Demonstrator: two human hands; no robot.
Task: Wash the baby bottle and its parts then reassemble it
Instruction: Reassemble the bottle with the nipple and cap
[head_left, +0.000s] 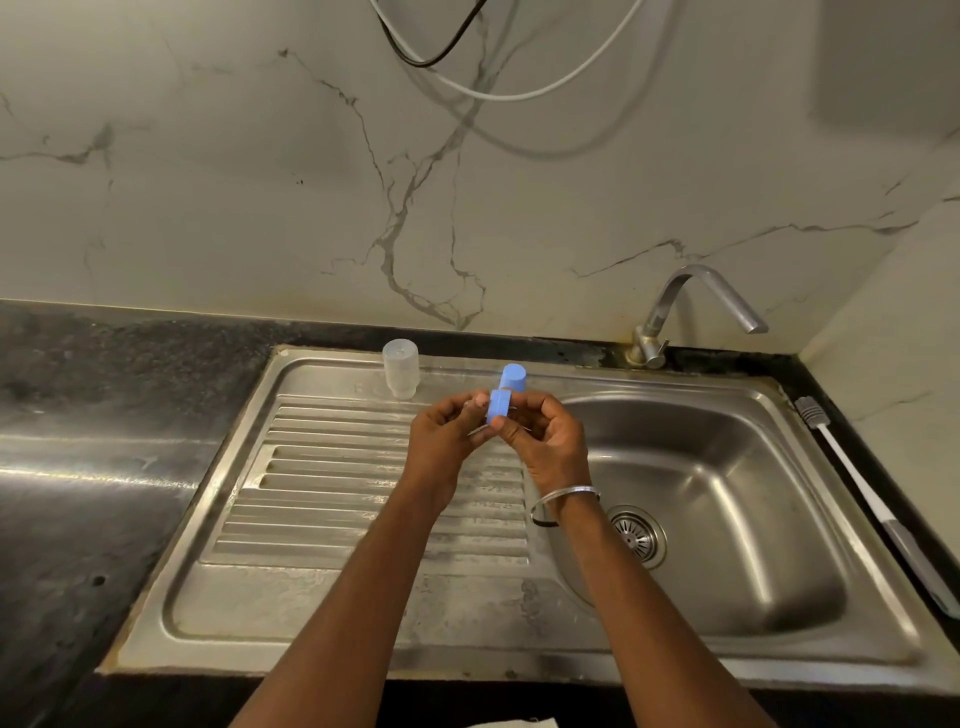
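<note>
The left hand and the right hand meet above the drainboard, fingers curled, both pinching a small blue plastic collar ring between thumbs and fingertips; something thin and clear shows between the palms, too faint to name. Just behind the ring rises a round blue plastic cap - whether it touches the ring or stands apart on the steel, I cannot tell. A thin silver bangle circles the right wrist.

Left of the hands, near the back rim, a clear plastic bottle body stands upside down on its neck, well apart from the ring. All of this sits over a stainless steel sink unit; its ribbed drainboard lies to the left, dulled with water marks, and the deep basin to the right holds a round slotted drain. A bent chrome tap stands at the back corner, its spout turned toward the right wall.

The sink is set into a dark speckled stone desk, glossy where light falls on it; along its right edge lies a long white-handled bottle brush - grey bristles toward the wall. Behind, a pale marble-veined wall carries a looping white cable and a black cable.
</note>
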